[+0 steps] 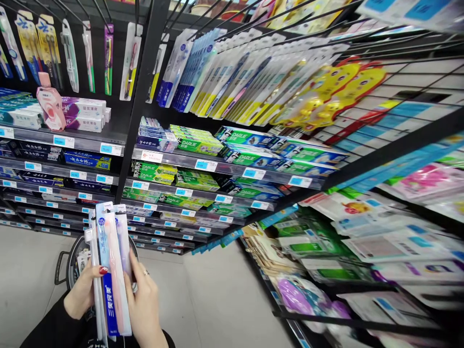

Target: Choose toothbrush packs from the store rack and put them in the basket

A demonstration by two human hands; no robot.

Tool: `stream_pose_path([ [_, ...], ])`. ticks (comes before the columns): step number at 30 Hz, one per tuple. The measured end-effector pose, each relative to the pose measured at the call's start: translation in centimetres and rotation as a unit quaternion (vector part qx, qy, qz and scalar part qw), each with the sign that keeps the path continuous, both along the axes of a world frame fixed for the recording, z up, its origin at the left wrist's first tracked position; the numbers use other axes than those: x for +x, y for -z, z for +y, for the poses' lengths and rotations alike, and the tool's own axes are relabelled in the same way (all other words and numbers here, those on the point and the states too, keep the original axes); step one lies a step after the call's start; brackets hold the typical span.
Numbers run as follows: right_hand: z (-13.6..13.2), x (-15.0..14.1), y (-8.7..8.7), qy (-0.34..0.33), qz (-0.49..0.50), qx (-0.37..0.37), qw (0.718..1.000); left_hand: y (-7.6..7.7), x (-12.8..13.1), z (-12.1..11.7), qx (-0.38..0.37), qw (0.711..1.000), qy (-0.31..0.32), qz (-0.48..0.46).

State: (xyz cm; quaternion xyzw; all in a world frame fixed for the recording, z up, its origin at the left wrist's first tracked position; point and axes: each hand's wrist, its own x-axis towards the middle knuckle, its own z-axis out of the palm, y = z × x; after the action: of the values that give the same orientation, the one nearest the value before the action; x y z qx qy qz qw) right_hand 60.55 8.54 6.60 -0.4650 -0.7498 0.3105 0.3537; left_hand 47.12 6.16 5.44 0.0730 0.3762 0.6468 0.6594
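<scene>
Several packaged toothbrushes stand nearly upright between my two hands, low in the view. The front pack is clear with a blue label and a pink brush inside; another behind it shows a purple brush. My left hand grips the packs from the left, its thumb with a red nail across the front. On the other side my right hand, wearing a ring, has its fingers closed along the packs' right edge. Beneath them, partly covered, is a dark round basket with a handle and some items inside.
Ahead, black shelves hold toothpaste boxes, with hanging toothbrush packs on hooks above. A pink bottle stands on the left shelf. Hooks with bagged goods jut out on the right. Grey floor tiles lie below.
</scene>
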Motion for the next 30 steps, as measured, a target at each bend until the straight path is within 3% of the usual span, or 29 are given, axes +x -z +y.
stream_pose_path([
  [4,0.1,0.1,0.2,-0.031,-0.019,0.015,0.999,-0.4,-0.3,-0.2,0.037,0.999,0.029,-0.011],
  [8,1.0,1.0,-0.9,-0.042,-0.015,0.000,0.999,-0.4,-0.3,-0.3,0.041,0.998,0.052,-0.001],
  [14,0.6,0.9,-1.7,-0.046,0.109,-0.138,0.983,-0.2,0.5,-0.2,-0.050,0.994,0.006,0.093],
  [18,0.2,0.5,-1.6,-0.025,0.225,-0.229,0.947,-1.2,0.8,-0.4,-0.036,0.993,0.003,0.115],
  [21,0.6,1.3,-1.5,-0.010,0.363,-0.290,0.885,-1.6,0.5,-0.8,-0.022,0.997,0.012,0.079],
  [23,1.1,2.2,-0.8,-0.047,0.468,-0.353,0.809,-1.5,0.2,-1.1,0.018,0.999,0.026,0.018],
  [25,1.5,2.9,0.6,-0.103,0.570,-0.403,0.709,-1.3,0.0,-1.2,0.068,0.996,0.042,-0.037],
  [27,1.6,3.1,2.6,-0.140,0.657,-0.403,0.621,-0.9,0.0,-1.3,0.100,0.991,0.058,-0.074],
  [28,1.6,3.0,3.6,-0.154,0.689,-0.391,0.591,-0.6,0.0,-1.4,0.109,0.988,0.065,-0.088],
  [30,1.5,2.6,5.1,-0.171,0.723,-0.370,0.559,-0.2,0.0,-1.6,0.124,0.982,0.079,-0.116],
])
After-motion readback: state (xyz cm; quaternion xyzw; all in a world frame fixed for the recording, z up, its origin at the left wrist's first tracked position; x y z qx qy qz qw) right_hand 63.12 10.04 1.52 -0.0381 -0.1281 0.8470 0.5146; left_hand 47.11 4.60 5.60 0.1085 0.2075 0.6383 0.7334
